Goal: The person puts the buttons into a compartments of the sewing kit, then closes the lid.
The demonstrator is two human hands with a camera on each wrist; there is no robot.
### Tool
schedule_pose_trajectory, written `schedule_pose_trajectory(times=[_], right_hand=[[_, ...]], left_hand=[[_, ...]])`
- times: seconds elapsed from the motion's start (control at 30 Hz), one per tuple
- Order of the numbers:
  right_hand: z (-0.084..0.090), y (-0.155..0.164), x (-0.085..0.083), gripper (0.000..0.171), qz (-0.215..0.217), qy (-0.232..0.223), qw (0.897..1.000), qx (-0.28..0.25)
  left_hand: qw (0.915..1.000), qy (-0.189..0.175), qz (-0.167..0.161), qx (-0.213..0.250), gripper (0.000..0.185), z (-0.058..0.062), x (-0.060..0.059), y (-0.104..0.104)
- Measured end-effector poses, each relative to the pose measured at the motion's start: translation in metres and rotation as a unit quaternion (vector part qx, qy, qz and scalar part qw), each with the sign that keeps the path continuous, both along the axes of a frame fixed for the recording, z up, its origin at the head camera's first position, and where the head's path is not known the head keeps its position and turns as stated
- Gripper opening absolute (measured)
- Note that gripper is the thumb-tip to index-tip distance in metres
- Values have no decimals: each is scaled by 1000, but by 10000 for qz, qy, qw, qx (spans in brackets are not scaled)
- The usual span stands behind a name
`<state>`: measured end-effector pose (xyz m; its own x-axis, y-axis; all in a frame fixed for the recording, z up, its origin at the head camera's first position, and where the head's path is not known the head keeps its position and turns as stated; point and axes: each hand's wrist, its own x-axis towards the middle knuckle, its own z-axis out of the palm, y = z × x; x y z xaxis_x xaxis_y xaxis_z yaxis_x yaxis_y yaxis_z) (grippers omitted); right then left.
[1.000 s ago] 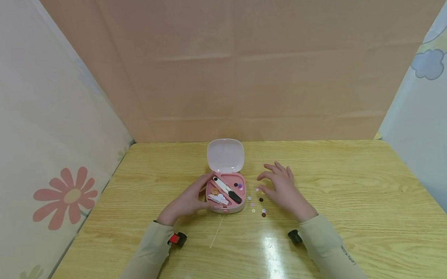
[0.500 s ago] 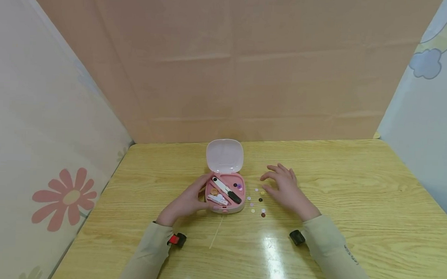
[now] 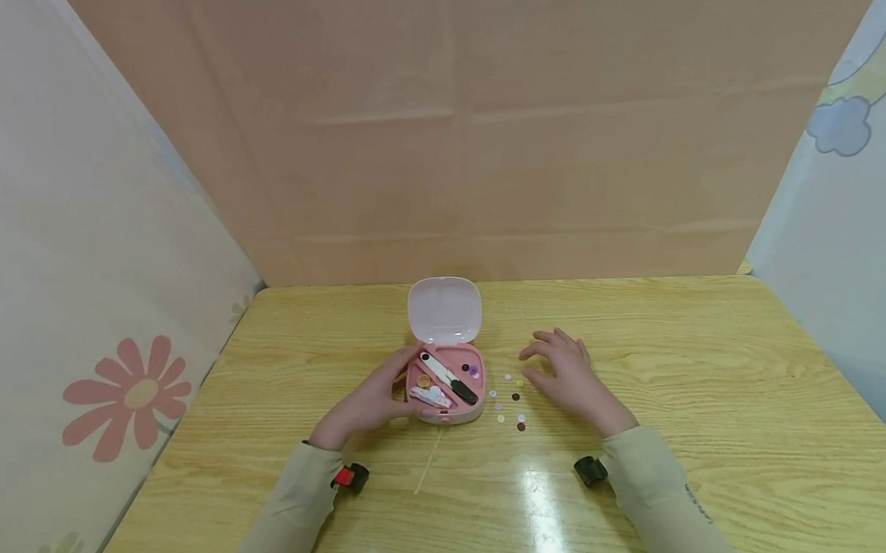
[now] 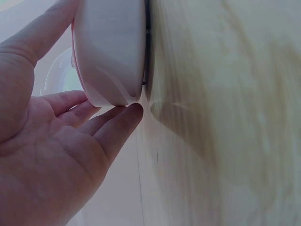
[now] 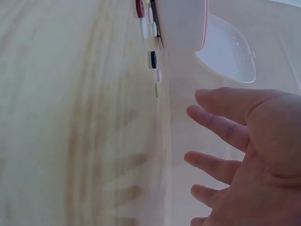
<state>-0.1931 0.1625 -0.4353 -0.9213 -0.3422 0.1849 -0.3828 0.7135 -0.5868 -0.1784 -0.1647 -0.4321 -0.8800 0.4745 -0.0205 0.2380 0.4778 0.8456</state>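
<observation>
Head view, compared with the frame of one second ago: the right hand (image 3: 568,377) has been drawn back slightly to the right, away from the loose buttons. The yellow button (image 3: 520,383), then partly covered by the thumb, is now exposed just beside the thumb tip. Between the half-second frame and now, only a very small shift of this hand is noted.

Grip, right: nothing is held; the fingers are spread and lightly bent, with the hand raised over the table (image 3: 705,387), and finger shadows are cast on the wood in the right wrist view.

Grip, left: the pink box (image 3: 466,416) is grasped at its left side by the left hand (image 3: 369,399), the thumb placed at the front and the fingers along the wall. No change in this hold is observed.

The box is set on the table, left of the buttons, its lid (image 3: 445,310) tilted up behind. Contents are unchanged: a white tool with a black end (image 3: 462,389) is laid diagonally, an orange disc (image 3: 424,380) lies to its left, and a purple button (image 3: 473,370) is seen in the right compartment. The black button (image 3: 515,397) and dark red button (image 3: 521,427) are left where they were.
</observation>
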Motion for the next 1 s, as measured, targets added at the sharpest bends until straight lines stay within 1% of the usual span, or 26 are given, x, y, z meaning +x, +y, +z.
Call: schedule_pose_trajectory(times=[0.17,0.43,0.53,0.67,0.73,1.0], right_hand=[[-2,2,1,22,12,-244,9997,29],[-6,6,1,29,79,-490,9987,118],[-6,6,1,33,129,-583,9981,148],[-4,5,1,38,189,-671,9975,146],[-5,6,1,40,213,-695,9972,152],[-6,6,2,49,296,-734,9968,103]], left_hand=[[10000,-46,52,44,97,1,2,1],[9997,-147,107,-168,98,2,3,1],[9998,-121,71,-141,99,1,2,1],[10000,20,4,-22,99,-1,1,1],[10000,10,-19,48,99,-1,0,1],[9999,38,-41,86,100,-1,1,0]])
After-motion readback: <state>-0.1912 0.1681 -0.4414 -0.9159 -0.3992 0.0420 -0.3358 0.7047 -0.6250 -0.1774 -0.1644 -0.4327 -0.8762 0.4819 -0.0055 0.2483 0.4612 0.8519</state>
